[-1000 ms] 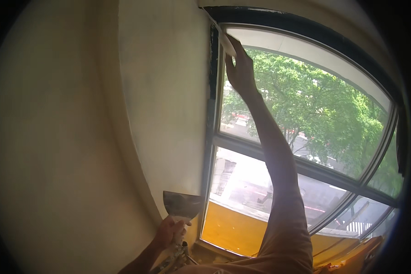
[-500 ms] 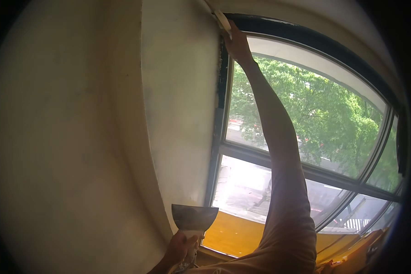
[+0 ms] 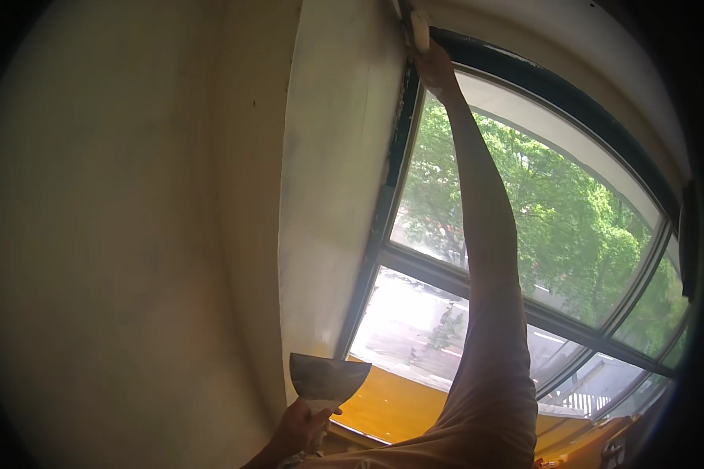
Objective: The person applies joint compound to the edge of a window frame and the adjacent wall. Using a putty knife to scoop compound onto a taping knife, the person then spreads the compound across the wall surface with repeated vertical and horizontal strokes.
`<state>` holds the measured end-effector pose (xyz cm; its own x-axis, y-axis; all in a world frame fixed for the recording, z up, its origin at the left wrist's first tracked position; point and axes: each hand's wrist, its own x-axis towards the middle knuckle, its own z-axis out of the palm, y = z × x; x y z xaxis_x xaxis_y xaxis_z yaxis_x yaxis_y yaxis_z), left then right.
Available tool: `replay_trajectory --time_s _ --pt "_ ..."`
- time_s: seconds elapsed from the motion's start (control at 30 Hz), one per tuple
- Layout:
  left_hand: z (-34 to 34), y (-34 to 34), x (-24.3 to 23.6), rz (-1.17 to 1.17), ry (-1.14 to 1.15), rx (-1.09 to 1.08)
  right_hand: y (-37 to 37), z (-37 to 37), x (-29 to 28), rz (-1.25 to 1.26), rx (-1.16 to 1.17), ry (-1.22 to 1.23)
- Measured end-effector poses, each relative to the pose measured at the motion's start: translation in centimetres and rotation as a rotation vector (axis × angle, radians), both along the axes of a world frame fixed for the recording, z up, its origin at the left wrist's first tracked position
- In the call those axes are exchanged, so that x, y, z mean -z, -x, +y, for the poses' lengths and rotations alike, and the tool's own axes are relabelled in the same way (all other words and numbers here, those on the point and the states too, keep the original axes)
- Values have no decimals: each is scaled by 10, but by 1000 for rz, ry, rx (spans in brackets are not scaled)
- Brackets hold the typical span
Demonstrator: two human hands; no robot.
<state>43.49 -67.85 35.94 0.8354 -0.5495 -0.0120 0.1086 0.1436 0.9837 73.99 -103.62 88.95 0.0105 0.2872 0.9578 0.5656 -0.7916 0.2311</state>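
Window [image 3: 551,323], left fingers [image 3: 319,418] clasping scraper [image 3: 328,378], right fingers [image 3: 426,58] clasping tool [image 3: 420,31]

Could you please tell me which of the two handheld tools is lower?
The wide, dark-bladed scraper in the left hand; the pale tool in the right hand is raised near the top of the window frame.
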Motion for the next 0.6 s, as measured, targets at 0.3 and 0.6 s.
replay_trajectory --time_s 0.3,0.6 --pt "9 -9 1 -22 1 98 -9 56 52 84 100 -112" --pt "16 -19 -9 -26 12 59 23 45 56 220 52 -252"
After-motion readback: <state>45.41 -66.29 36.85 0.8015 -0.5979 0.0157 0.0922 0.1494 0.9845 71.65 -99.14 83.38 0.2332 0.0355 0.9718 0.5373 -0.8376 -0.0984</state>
